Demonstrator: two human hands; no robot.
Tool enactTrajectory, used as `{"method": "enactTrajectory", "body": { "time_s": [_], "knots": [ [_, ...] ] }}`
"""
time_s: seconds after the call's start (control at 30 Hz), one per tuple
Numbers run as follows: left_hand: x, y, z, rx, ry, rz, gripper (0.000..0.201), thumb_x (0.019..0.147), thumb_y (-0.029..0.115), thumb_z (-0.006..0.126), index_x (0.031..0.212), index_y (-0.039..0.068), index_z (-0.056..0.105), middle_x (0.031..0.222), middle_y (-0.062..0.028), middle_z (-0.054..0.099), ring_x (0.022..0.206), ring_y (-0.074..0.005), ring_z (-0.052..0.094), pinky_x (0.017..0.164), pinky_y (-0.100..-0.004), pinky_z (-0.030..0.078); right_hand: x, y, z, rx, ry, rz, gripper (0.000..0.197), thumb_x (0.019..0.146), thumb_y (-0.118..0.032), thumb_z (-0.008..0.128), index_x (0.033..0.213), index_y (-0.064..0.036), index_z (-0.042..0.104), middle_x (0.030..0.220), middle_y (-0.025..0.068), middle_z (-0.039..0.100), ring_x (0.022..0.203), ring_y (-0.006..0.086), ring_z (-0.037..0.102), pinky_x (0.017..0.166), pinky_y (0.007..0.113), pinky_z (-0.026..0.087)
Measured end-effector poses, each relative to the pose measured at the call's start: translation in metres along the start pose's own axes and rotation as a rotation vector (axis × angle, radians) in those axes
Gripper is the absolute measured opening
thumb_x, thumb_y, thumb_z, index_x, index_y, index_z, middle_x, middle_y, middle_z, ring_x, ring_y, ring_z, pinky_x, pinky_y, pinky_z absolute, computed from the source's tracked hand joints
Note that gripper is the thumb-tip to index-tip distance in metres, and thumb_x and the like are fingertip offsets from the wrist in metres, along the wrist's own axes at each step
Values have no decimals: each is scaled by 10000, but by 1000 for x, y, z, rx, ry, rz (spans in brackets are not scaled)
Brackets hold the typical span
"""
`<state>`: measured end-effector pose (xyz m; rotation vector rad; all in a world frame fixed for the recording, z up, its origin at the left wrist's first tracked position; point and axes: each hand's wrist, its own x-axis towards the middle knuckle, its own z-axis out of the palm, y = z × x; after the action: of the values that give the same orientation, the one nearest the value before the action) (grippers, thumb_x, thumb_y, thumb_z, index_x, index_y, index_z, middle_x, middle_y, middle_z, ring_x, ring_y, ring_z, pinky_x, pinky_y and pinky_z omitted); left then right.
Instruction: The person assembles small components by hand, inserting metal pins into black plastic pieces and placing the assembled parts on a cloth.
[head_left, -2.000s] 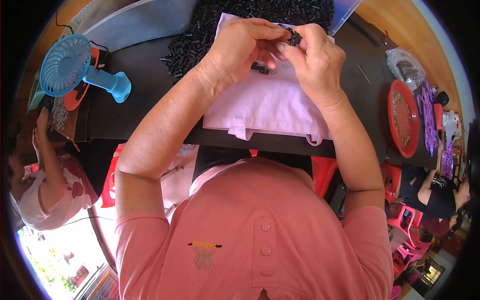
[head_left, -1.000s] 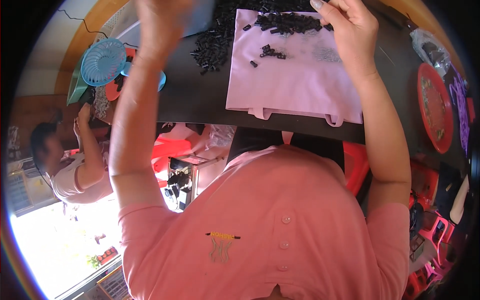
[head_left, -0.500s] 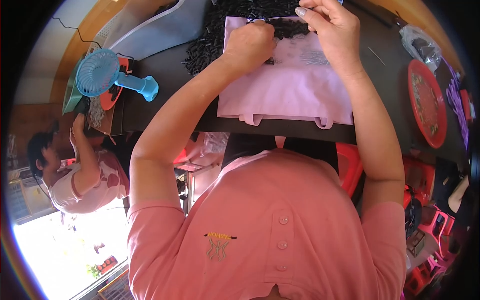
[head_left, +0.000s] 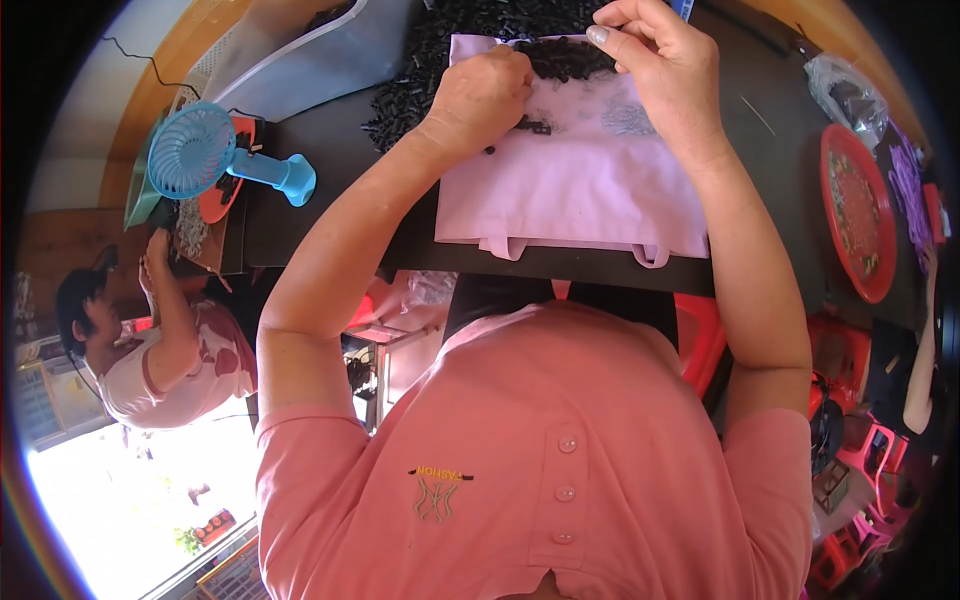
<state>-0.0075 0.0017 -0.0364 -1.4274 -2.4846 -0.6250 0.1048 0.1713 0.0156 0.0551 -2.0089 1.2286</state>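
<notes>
Left hand [head_left: 485, 95] curled nearly closed over upper left of flat pale-pink cloth bag [head_left: 560, 190]; contents hidden, can't tell. Small black tubular pieces [head_left: 565, 60] heaped along bag's top, between hands. Right hand [head_left: 665, 75]: thumb-index gap narrow, contents unclear.

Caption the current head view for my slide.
Left hand and right hand over a pink bag strewn with black parts, fan to the left, red tray to the right.

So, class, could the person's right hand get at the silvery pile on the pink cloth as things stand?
Probably yes: the right hand is close beside the silvery pile, which lies uncovered on the pink cloth. Whether the hand already holds something is unclear.
</notes>
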Motion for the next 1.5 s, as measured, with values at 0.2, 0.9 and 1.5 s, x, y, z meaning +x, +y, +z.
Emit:
{"method": "enactTrajectory", "body": {
  "time_s": [0.2, 0.9, 1.5],
  "knots": [
    [-4, -3, -3, -281, 43, -141, 108, 834, 102, 650, 910, 27, 666, 775, -81, 641, 686, -199, 614, 640, -325, 495, -2, 2, 3, 1, -29, 36, 78, 807, 5, 694, 837, 17, 623, 678, 44, 647, 629, 71, 590, 564, 240, 461],
    [12, 28, -29, -1773, -223, -549, 168, 970, 65, 504, 1036, -56, 601, 878, -93, 598, 735, -158, 537, 623, -279, 430, -6, 19, 12, 95, -206, -153, 127, 858, 81, 610, 959, 18, 656, 851, 60, 649, 771, 127, 658, 684, 240, 526],
    [4, 16, -16, -1788, -139, -621, 258, 868, -7, 597, 1122, -49, 581, 869, -98, 624, 691, -172, 588, 564, -288, 449, -7, 25, 15, 47, -341, -42, 120, 810, 69, 630, 909, 5, 652, 839, 67, 651, 750, 159, 649, 675, 263, 514]
  ]
}}
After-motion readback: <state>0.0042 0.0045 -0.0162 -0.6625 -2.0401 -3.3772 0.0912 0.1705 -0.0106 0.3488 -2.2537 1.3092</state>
